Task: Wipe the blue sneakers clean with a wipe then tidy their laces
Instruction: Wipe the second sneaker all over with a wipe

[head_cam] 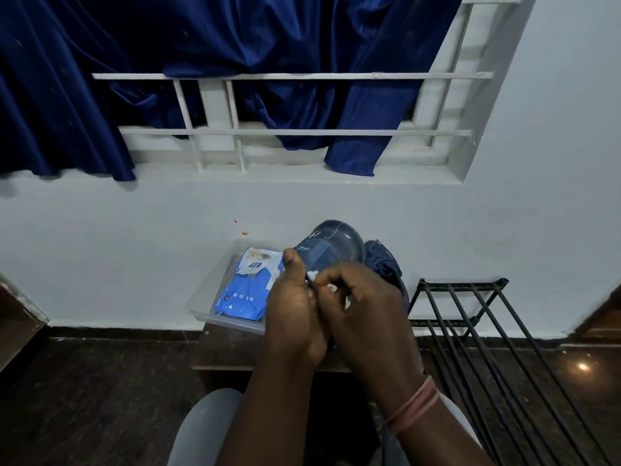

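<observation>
Blue sneaker (pixel 331 245): we see it on the small table (pixel 232 351), just beyond our hands, toe pointing far, long axis running near to far; its near half is hidden behind them.
Second sneaker (pixel 383 260): just right of the first, mostly hidden.
Pack of wipes (pixel 247 287): in the clear tray (pixel 201 302), left of the sneaker.
Left hand (pixel 295 307): fingers curled, thumb up, touching the sneaker.
Right hand (pixel 361 307): fingers curled, pinching the white wipe (pixel 317 280) with the left; both equally near.
</observation>
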